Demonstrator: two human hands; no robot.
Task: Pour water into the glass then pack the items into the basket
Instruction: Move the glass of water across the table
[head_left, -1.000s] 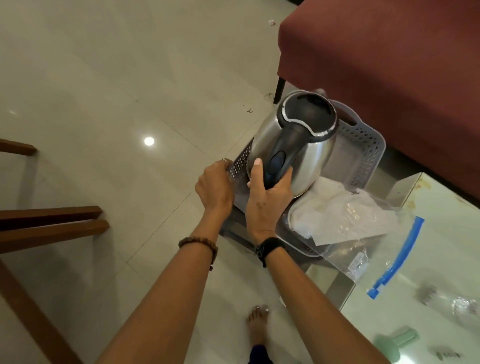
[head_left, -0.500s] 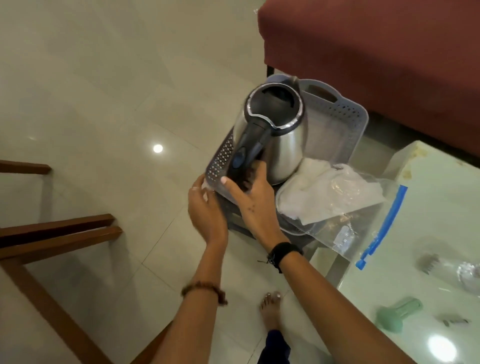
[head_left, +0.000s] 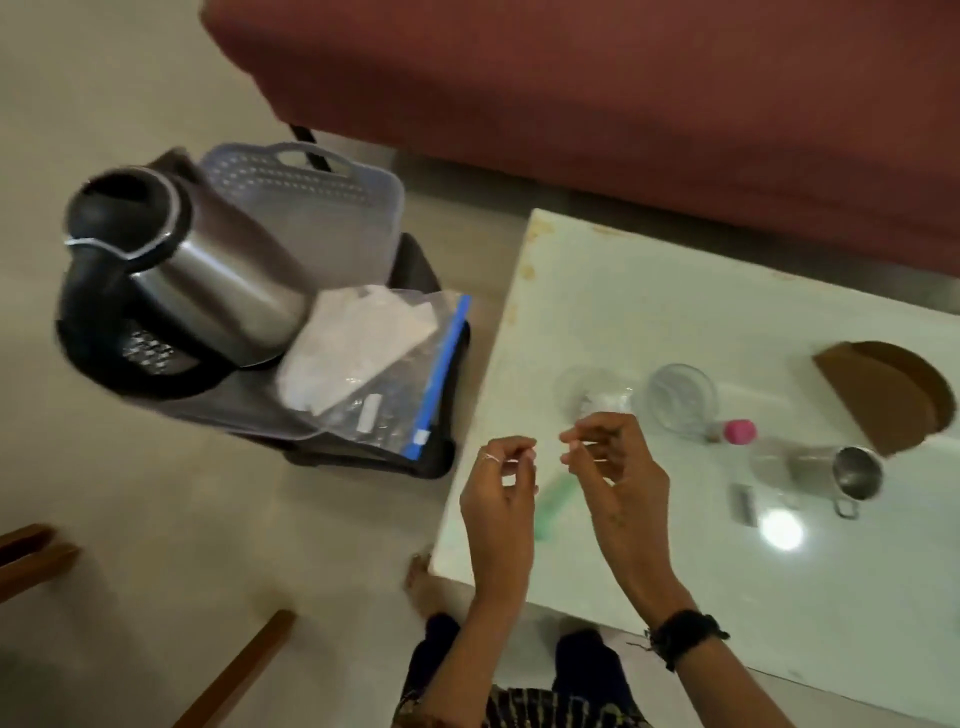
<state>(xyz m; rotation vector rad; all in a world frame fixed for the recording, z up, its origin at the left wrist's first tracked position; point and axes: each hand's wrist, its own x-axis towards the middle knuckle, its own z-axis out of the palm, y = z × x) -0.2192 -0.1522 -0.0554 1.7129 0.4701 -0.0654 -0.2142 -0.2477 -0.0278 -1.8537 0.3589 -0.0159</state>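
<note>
The steel kettle (head_left: 197, 280) with its black handle sits in the grey perforated basket (head_left: 311, 192) on a dark stool at the left. A clear zip bag (head_left: 374, 358) with a blue strip lies in the basket beside the kettle. On the white table (head_left: 675, 322) stand a clear glass (head_left: 681, 397), a second blurred clear item (head_left: 597, 397), a pink-capped bottle (head_left: 740, 431), a steel cup (head_left: 852, 475) and a green object (head_left: 553, 501). My left hand (head_left: 501, 483) and my right hand (head_left: 615, 467) hover over the table's near left part, fingers loosely curled and holding nothing.
A dark red sofa (head_left: 623, 104) runs along the back. A brown cardboard piece (head_left: 888, 395) lies at the table's right. Wooden chair parts (head_left: 31, 556) stand at the lower left on the tiled floor. My foot (head_left: 421, 577) is by the table's corner.
Both hands have let go of the kettle and basket and moved right over the table. The view has swung right, so the table's items show.
</note>
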